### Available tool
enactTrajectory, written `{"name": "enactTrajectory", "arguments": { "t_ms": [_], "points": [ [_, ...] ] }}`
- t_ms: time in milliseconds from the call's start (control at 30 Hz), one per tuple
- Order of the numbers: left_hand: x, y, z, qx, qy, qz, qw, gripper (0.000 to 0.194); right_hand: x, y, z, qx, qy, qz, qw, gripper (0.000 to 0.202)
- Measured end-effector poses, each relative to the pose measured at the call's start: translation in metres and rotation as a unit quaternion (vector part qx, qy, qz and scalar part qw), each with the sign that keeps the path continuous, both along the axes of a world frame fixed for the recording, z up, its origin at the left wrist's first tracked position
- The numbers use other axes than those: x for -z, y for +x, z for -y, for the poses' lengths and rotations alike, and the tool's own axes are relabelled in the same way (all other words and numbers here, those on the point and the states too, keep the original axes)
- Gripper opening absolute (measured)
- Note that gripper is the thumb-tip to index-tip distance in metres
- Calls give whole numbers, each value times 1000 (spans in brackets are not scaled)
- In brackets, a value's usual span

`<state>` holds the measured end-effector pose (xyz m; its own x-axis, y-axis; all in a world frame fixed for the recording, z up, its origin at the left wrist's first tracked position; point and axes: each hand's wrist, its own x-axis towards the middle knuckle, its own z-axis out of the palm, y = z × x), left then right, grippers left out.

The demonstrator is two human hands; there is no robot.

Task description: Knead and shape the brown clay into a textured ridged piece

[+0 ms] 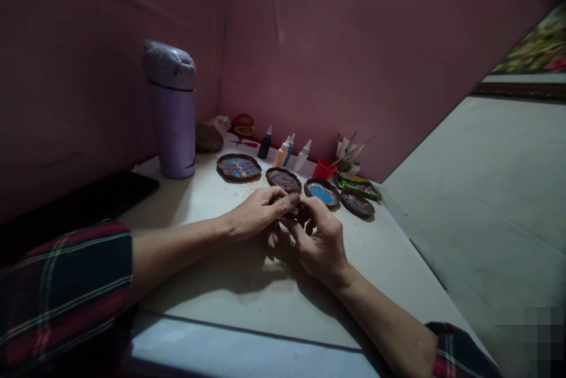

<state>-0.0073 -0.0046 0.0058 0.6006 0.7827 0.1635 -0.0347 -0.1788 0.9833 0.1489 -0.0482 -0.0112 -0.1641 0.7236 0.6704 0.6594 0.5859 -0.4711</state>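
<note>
Above the white table (247,301), my left hand (254,213) and my right hand (321,242) meet with fingertips and thumbs closed around a small piece of dark brown clay (295,210). The fingers hide most of it, so its shape cannot be made out. The left thumb is smeared brown. Just beyond the hands lie several shallow brown clay dishes with wavy rims: a large blue-and-brown dish (239,179), a purplish dish (270,174), a bright blue dish (308,186) and a small dish (359,214) at the right.
A lilac tumbler (172,118) stands at the left, with a brown clay lump (209,137) behind it. Along the pink wall are scissors (243,124), several paint bottles (283,153), a red cup (324,170) and a green packet (360,186). A dark flat object (119,192) lies at the left.
</note>
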Motion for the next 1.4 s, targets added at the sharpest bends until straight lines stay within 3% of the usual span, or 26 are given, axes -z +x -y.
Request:
{"name": "enactTrajectory", "arguments": {
  "t_ms": [500,667,1400],
  "points": [
    [4,2,0,-48,-16,-48,998,42,0,2,1,-57,-12,34,998,29],
    [4,2,0,-78,33,-77,993,38,1,3,0,-68,-25,19,997,33],
    [2,2,1,-59,55,-75,994,42,6,3,-4,-61,-23,-24,998,33]
  ]
}}
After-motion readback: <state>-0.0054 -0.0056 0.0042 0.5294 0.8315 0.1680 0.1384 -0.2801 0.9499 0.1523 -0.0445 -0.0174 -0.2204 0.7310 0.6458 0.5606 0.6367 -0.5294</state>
